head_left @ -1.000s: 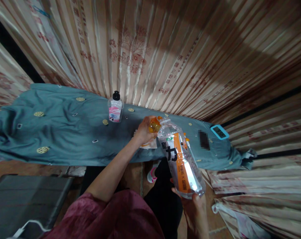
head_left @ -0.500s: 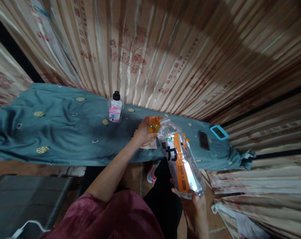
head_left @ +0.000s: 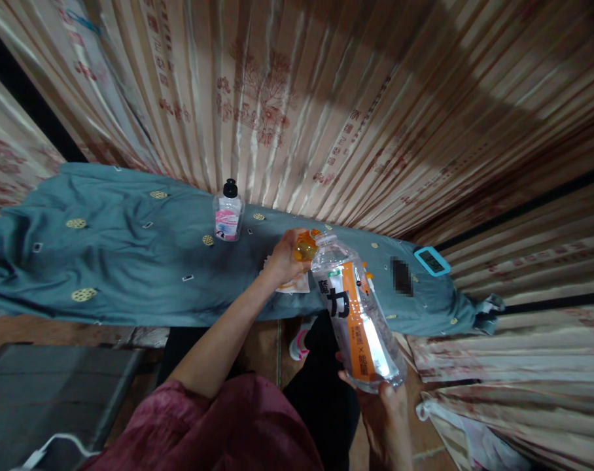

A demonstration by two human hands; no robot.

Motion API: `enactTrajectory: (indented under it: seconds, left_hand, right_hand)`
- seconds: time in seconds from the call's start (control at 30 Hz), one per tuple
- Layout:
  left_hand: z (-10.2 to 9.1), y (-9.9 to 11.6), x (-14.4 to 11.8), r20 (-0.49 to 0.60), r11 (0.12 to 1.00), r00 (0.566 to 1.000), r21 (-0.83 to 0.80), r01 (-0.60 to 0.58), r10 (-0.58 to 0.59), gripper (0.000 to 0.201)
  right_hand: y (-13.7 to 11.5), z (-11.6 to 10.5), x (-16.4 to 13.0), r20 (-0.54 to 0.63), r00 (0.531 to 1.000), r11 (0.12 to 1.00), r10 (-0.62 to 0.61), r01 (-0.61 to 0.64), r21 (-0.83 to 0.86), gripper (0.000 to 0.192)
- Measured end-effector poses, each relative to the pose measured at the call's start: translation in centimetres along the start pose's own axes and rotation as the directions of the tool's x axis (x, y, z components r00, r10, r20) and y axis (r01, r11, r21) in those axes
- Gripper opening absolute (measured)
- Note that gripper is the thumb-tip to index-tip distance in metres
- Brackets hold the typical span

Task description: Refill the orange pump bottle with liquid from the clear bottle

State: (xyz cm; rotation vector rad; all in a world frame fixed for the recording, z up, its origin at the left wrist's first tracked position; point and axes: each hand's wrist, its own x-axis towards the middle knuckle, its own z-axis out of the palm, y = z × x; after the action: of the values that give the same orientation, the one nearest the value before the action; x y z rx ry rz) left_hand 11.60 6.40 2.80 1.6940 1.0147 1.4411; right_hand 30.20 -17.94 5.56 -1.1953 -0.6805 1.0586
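Note:
My right hand (head_left: 383, 409) grips the base of a large clear plastic bottle (head_left: 353, 307) with an orange and silver label. The bottle is tilted, its uncapped neck pointing up and left, away from me. My left hand (head_left: 282, 258) is closed round a small amber see-through bottle (head_left: 305, 246). The amber bottle's mouth is at the neck of the clear bottle; I cannot tell whether the two touch. Below my left hand, a white and orange packet (head_left: 297, 286) lies on the cloth, partly hidden. Something orange (head_left: 368, 267) shows behind the clear bottle, mostly covered.
A teal patterned cloth (head_left: 130, 261) covers the narrow table. On it stand a clear bottle with a black cap and pink label (head_left: 227, 216) and a blue-framed digital clock (head_left: 432, 261). A pixelated dark patch (head_left: 401, 276) lies nearby. Pleated curtains (head_left: 301, 98) rise behind; a grey panel (head_left: 52, 392) is lower left.

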Motion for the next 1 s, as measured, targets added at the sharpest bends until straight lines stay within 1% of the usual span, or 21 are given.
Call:
enactTrajectory:
  seconds: [0.07,0.17,0.33,0.4,0.57,0.73,0.87,1.0]
  left_hand:
    - [0.0,-0.1,0.0,-0.007,1.000,1.000,-0.026,-0.004,0.004,0.057]
    - [0.0,-0.2,0.0,-0.004,1.000,1.000,-0.012,-0.006,0.006,0.056]
    - [0.0,-0.3,0.0,0.004,1.000,1.000,0.007,-0.019,0.019,0.056]
    - [0.0,-0.2,0.0,0.005,1.000,1.000,0.006,-0.009,0.009,0.056]
    - [0.1,0.0,0.1,0.010,1.000,1.000,0.009,0.024,-0.025,0.057]
    - [0.1,-0.3,0.1,0.001,1.000,1.000,0.006,0.004,-0.004,0.056]
    - [0.2,-0.6,0.1,0.003,1.000,1.000,0.017,-0.006,0.006,0.058]
    - [0.3,-0.7,0.2,-0.003,1.000,1.000,0.021,0.000,0.000,0.057]
  right_hand:
    - [0.1,-0.1,0.0,0.001,1.000,1.000,0.002,-0.002,-0.010,0.061]
    - [0.3,-0.6,0.0,0.011,1.000,1.000,0.012,-0.012,-0.016,0.060]
    - [0.8,-2.1,0.9,0.049,0.999,1.000,0.016,-0.015,-0.018,0.065]
    - [1.0,-2.3,1.0,0.054,0.999,1.000,0.009,-0.008,-0.014,0.064]
    - [0.6,-1.6,0.5,0.040,0.999,1.000,0.004,-0.004,-0.009,0.062]
    - [0.2,-1.1,0.5,0.033,0.999,1.000,-0.004,0.004,-0.005,0.067]
    - [-0.3,0.1,-0.1,0.001,1.000,1.000,-0.011,0.011,0.001,0.060]
    - [-0.7,1.1,-0.6,-0.013,1.000,1.000,-0.001,0.001,0.009,0.064]
